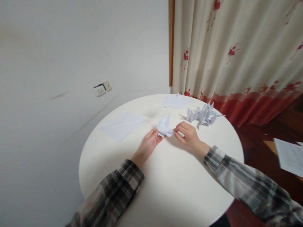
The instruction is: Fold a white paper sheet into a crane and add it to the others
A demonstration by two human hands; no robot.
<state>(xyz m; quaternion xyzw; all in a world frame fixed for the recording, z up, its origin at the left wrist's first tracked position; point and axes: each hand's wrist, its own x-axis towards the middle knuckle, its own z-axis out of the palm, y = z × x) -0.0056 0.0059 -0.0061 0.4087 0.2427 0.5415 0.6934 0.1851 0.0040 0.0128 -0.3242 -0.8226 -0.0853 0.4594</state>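
A white folded paper crane [163,126] is held above the round white table [156,189]. My left hand [150,142] is closed on the crane's left side, thumb on top and fingers beneath. With thumb and forefinger, my right hand [187,135] pinches the narrow point at the crane's right end. One wing of the crane stands upward. To the right, beyond my right hand, several finished paper cranes [205,114] stand bunched together on the table.
A flat sheet of white paper [123,126] lies on the left of the table. More white sheets [176,101] rest at the far edge, with a small folded piece [178,94] by them. Behind are a wall with a socket [99,90] and a floral curtain [232,63]. Written papers [290,156] lie at right.
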